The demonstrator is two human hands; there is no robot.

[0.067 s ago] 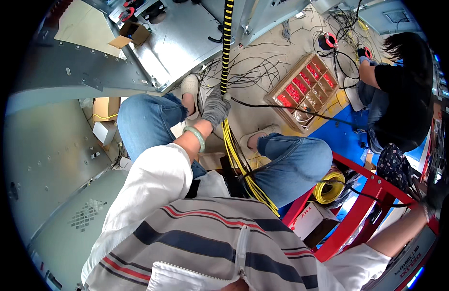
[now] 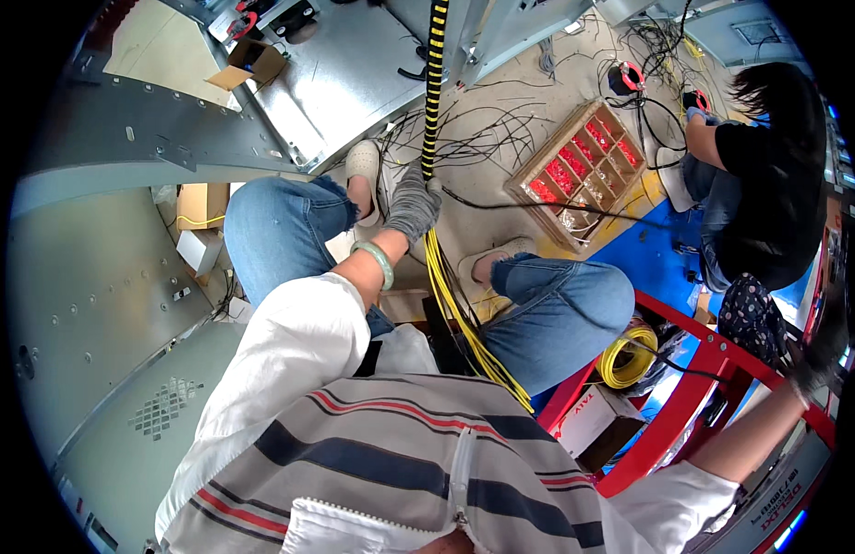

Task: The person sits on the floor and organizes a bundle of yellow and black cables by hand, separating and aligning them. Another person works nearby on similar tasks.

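My left hand (image 2: 412, 205), in a grey knit glove, is closed round a wire bundle. Above the hand the bundle is wrapped in black spiral wrap (image 2: 433, 92), with yellow showing between the turns. Below it, loose yellow wires (image 2: 449, 305) and some black ones hang down across my lap. From beside my left hand a thin black strip (image 2: 538, 205) runs off to the right. My right hand (image 2: 818, 362), in a dark glove, is stretched out at the far right rim beside a red metal frame. It is dark and smeared there, and its fingers cannot be made out.
A wooden compartment box (image 2: 575, 175) with small red parts lies on the floor ahead. A co-worker (image 2: 769, 185) crouches at the right. A yellow wire coil (image 2: 628, 358) sits by the red frame (image 2: 668, 406). Metal cabinet panels (image 2: 104, 277) stand at the left; loose black wires (image 2: 483, 129) litter the floor.
My right hand has shifted slightly up and left at the rim. The black strip on the right has swung and blurred. My left hand stays on the bundle.
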